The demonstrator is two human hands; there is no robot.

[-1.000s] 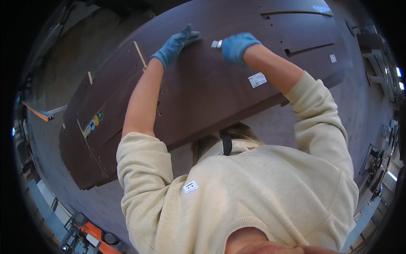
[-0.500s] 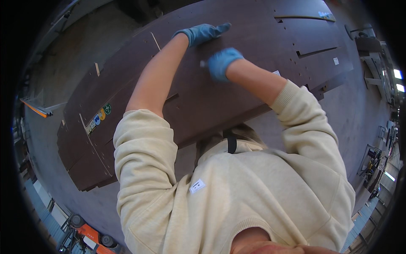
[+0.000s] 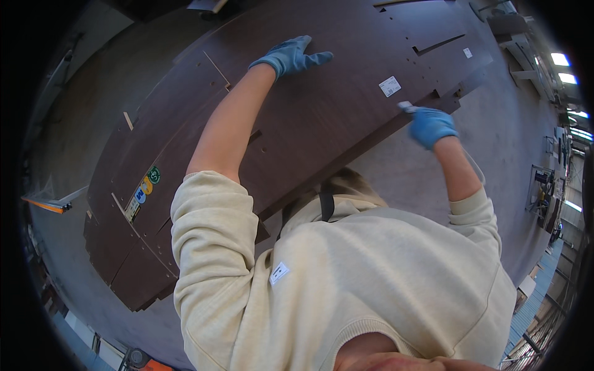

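Big flat dark-brown panel (image 3: 334, 105) lies right in front of the person's waist. Left hand in a blue glove (image 3: 291, 57) is palm-down on it, fingers spread, gripping nothing. Right hand in a blue glove (image 3: 432, 127) is closed round a small blurry pale tool (image 3: 406, 107), now out by the near edge; half a second ago it was over the panel's middle.

The cream sweatshirt (image 3: 383, 272) (white chest patch (image 3: 279, 272)) has bunched sleeves (image 3: 216, 213); blue gloves (image 3: 284, 58) cover the hands (image 3: 432, 128).
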